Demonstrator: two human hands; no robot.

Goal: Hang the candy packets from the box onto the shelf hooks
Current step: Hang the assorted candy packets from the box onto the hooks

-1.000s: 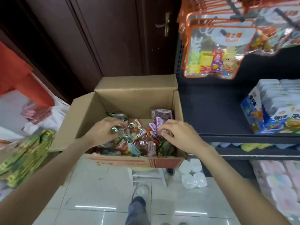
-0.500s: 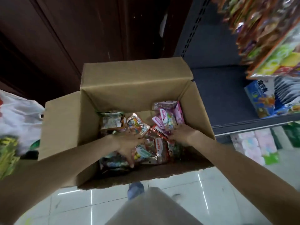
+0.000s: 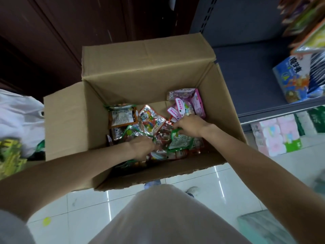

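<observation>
Here, head view down into open cardboard box (image 3: 144,67) beside shelf (image 3: 255,81). Candy packets (image 3: 151,120) heaped on box floor, none lifted clear. Left hand (image 3: 140,148) inside box, fingers curled around green-edged clear packet (image 3: 133,133). Right hand (image 3: 190,126) pinching top of green-bordered packet (image 3: 179,140). Pink packets (image 3: 190,103) against far right wall. White plastic bag (image 3: 19,117) left of box.

Matt brown corrugated cardboard box (image 3: 144,57), torn rough along its near edge; glossy, crinkled plastic-film candy packets (image 3: 151,120) at frame centre; glossy reflective white floor tiles (image 3: 219,184) at the bottom; dark polished wood panelling (image 3: 61,32) upper left; matt grey metal shelf (image 3: 249,81) at right.
</observation>
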